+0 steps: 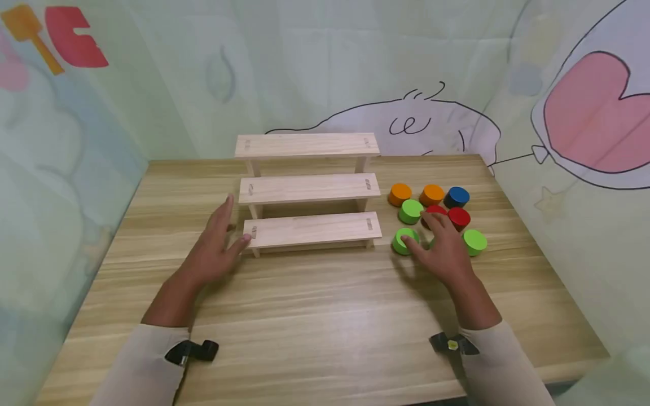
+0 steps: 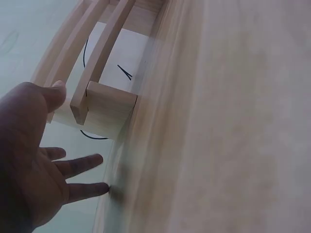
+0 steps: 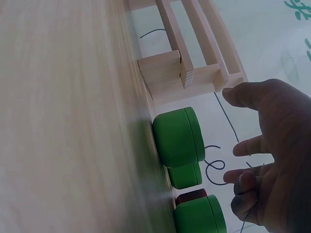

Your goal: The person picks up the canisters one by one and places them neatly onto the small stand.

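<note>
Green block (image 1: 398, 242) lying below the thumb side of the right hand (image 1: 444, 248), the nearer hand.
Partly open, this hand is hovering, holding nothing visible; the left hand (image 1: 210, 254), fingers spreading wide, is flanking the wooden rack (image 1: 312, 230), whose long boards are running left-to-right above the desk (image 1: 315, 321).

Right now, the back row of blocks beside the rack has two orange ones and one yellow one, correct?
Not quite: the head view shows a blue block, not a yellow one. The two orange blocks in that back row, beside the rack, are as you say.
</note>
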Demonstrator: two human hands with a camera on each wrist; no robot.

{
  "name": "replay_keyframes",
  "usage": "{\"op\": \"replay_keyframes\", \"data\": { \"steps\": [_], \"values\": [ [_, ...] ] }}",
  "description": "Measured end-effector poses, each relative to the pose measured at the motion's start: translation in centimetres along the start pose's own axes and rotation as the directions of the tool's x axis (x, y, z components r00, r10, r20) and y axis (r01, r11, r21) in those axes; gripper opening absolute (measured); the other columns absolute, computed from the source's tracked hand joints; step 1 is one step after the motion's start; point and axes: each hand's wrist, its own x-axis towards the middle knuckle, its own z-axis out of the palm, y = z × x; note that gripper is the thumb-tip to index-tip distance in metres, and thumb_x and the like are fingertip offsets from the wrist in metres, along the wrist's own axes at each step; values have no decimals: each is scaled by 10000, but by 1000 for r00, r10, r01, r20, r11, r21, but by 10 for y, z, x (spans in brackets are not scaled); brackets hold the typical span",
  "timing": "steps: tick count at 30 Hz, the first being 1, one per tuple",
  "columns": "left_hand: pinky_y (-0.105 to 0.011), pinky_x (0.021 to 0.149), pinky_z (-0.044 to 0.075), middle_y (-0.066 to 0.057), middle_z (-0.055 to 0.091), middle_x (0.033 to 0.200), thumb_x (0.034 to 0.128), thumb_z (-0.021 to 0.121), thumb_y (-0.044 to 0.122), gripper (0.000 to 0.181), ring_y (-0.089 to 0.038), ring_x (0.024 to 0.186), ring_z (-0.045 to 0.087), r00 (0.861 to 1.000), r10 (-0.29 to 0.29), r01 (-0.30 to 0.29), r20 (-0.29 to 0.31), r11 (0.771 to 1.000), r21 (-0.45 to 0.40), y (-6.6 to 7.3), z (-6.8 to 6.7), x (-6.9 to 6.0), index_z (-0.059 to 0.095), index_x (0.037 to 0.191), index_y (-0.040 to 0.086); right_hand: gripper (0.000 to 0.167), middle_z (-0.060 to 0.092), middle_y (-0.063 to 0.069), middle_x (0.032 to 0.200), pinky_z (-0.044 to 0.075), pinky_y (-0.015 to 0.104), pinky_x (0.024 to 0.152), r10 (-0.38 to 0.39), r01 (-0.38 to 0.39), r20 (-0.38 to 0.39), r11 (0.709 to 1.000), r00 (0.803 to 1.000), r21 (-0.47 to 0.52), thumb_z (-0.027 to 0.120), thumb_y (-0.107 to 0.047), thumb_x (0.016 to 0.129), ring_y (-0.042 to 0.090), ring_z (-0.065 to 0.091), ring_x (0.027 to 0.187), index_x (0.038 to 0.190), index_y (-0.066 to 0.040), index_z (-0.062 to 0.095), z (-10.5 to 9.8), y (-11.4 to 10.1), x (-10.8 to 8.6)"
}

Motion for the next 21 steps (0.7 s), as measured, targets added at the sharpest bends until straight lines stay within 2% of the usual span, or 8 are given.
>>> {"op": "replay_keyframes", "data": {
  "steps": [3,6,10,13,18,21],
  "values": [
    [-783,1146,433,-262,71,1823,1154,548,304,884,-614,1480,467,1000,21,-21,-3,998,-56,-2,0,4,-78,1770,200,790,506,252,1623,499,718,1120,4,-4,32,1000,999,-10,740,-521,998,524,535,1439,1605,-62,526,0,0,2],
    [-755,1110,491,-239,83,1831,1165,521,286,833,-609,1489,466,1000,25,-25,5,994,-105,-5,0,8,-46,1773,229,779,495,255,1642,495,722,1125,4,-3,65,1000,998,-16,741,-526,996,522,526,1455,1601,-77,543,2,0,3],
    [-765,1153,445,-172,99,1845,1174,496,274,776,-597,1513,449,1000,22,-19,20,989,-144,-8,-1,12,5,1773,319,766,493,256,1657,467,726,1162,-2,3,90,1000,996,-11,766,-502,986,518,502,1489,1600,-91,561,3,2,4],
    [-768,1135,460,-160,136,1843,1166,514,209,773,-603,1481,489,999,29,-25,23,984,-175,-10,0,17,62,1773,363,753,517,249,1647,464,711,1175,-7,8,97,1000,995,-10,791,-475,975,507,502,1496,1589,-93,578,3,5,6],
    [-759,1126,476,-289,329,1754,1150,509,114,783,-617,1418,553,998,64,-61,6,979,-194,-13,6,22,90,1778,322,707,619,215,1575,499,673,1156,-37,37,118,999,992,0,842,-421,951,479,570,1455,1538,-87,634,3,11,8],
    [-753,1144,462,-358,427,1670,1155,479,116,777,-609,1412,565,997,78,-77,-1,976,-205,-14,8,24,65,1776,332,706,628,215,1561,505,672,1150,-40,38,135,999,990,16,866,-412,937,484,581,1446,1531,-100,645,3,12,10]
  ]
}}
